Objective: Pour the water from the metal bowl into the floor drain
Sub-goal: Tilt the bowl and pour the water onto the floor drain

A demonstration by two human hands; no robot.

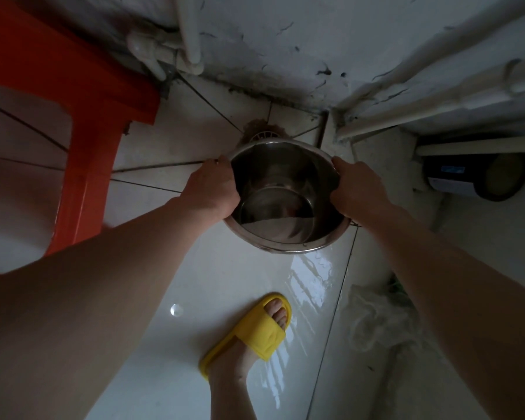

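A shiny metal bowl (281, 204) hangs low over the white tiled floor, tilted with its far rim down toward the corner. My left hand (211, 189) grips its left rim and my right hand (356, 189) grips its right rim. Just beyond the far rim, the white slotted cover of the floor drain (262, 137) peeks out, ringed by brown stains; most of the drain is hidden behind the bowl. Whether water is inside the bowl, I cannot tell; its inner wall shows only reflections.
An orange plastic stool (82, 140) stands at the left. White pipes (191, 34) run down the stained wall at the back and along the right wall. A dark can (476, 174) lies at right. My foot in a yellow slipper (252, 328) stands on the wet glossy tile; crumpled plastic (379, 322) lies at lower right.
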